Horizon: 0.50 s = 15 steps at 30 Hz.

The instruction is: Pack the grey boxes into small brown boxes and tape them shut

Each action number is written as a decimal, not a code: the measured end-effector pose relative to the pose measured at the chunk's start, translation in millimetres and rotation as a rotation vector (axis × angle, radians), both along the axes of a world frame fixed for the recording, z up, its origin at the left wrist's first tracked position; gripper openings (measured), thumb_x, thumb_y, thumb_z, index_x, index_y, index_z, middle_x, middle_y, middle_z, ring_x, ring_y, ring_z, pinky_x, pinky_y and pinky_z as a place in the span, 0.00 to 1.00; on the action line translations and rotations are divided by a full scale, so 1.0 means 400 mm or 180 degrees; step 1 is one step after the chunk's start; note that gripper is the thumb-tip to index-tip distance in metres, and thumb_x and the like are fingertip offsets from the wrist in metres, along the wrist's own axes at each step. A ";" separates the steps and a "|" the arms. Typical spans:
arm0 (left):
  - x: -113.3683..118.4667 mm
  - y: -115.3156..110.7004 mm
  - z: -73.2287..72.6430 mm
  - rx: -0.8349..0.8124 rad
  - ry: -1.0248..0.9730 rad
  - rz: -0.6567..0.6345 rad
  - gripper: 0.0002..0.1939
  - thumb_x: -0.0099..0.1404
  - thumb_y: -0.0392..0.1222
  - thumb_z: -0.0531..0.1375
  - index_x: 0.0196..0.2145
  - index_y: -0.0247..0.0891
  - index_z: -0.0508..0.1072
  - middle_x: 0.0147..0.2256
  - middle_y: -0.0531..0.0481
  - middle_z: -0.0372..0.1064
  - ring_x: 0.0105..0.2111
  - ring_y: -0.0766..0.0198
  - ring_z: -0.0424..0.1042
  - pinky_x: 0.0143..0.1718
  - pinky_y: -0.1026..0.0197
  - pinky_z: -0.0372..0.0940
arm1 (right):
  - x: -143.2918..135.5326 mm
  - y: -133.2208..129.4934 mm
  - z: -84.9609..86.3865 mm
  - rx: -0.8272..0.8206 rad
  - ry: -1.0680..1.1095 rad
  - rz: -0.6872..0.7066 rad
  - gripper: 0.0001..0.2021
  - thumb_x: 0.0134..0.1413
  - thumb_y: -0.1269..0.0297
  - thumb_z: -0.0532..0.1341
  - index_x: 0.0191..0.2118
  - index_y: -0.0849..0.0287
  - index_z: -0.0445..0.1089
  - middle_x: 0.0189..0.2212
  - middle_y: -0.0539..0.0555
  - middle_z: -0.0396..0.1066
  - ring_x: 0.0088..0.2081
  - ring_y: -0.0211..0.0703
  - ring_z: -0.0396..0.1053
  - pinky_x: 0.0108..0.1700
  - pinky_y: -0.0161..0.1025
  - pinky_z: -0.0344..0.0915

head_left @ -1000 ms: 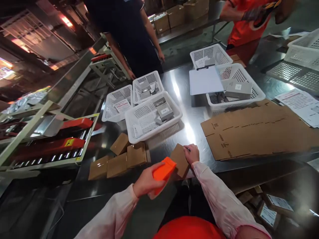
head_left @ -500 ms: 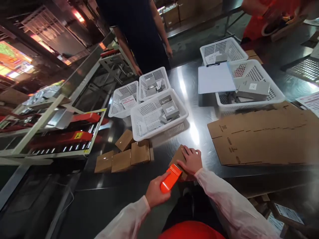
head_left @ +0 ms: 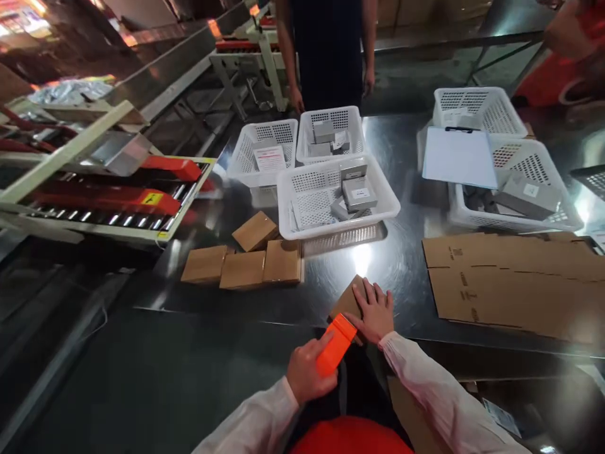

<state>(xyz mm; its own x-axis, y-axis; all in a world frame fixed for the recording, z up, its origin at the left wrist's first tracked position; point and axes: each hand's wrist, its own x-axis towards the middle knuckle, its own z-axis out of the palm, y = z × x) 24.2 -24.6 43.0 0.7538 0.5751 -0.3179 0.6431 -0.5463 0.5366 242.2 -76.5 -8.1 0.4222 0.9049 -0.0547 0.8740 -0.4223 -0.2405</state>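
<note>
Left hand wrapped around orange tool; right hand flat, fingers spread, on small brown box, near table edge.

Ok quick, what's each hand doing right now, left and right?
Left hand: closed around the orange tool, its tip at the small cardboard box.
Right hand: open, fingers spread, pressing flat on that box.
</note>
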 end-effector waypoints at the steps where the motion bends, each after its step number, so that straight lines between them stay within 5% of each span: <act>1: -0.001 -0.004 0.003 -0.0026 0.0027 0.0015 0.39 0.51 0.45 0.60 0.62 0.41 0.67 0.39 0.43 0.76 0.39 0.50 0.75 0.44 0.51 0.71 | -0.003 0.002 0.001 -0.0030 -0.0023 0.0002 0.38 0.54 0.38 0.59 0.68 0.44 0.55 0.70 0.56 0.49 0.66 0.67 0.49 0.64 0.67 0.39; 4: -0.024 -0.008 0.024 -0.0076 0.0098 0.0027 0.40 0.51 0.45 0.60 0.63 0.42 0.65 0.39 0.43 0.75 0.39 0.50 0.75 0.44 0.52 0.70 | 0.007 0.014 0.010 -0.0101 -0.0061 0.0007 0.38 0.52 0.38 0.61 0.67 0.43 0.57 0.70 0.56 0.50 0.66 0.67 0.50 0.63 0.66 0.42; 8: -0.145 -0.031 0.034 -0.0152 0.0296 0.0103 0.39 0.52 0.45 0.60 0.63 0.46 0.65 0.39 0.45 0.75 0.39 0.50 0.76 0.44 0.53 0.70 | 0.010 0.023 0.030 -0.0186 -0.0045 -0.0006 0.38 0.50 0.36 0.61 0.65 0.44 0.60 0.69 0.57 0.51 0.64 0.64 0.53 0.61 0.61 0.50; 11: -0.220 -0.053 -0.014 -0.0191 0.0548 0.0267 0.38 0.51 0.44 0.60 0.62 0.48 0.66 0.38 0.46 0.76 0.37 0.51 0.77 0.41 0.55 0.70 | -0.035 0.018 0.031 -0.0131 -0.0076 0.0098 0.39 0.50 0.36 0.61 0.65 0.45 0.61 0.69 0.59 0.52 0.63 0.65 0.54 0.59 0.60 0.52; 15: -0.203 -0.034 -0.108 -0.0174 0.0469 0.0274 0.40 0.48 0.43 0.60 0.62 0.44 0.67 0.40 0.44 0.78 0.39 0.50 0.77 0.43 0.54 0.71 | -0.109 0.007 0.019 0.0029 -0.0113 0.0288 0.40 0.51 0.36 0.60 0.66 0.47 0.59 0.69 0.61 0.52 0.63 0.67 0.54 0.59 0.62 0.53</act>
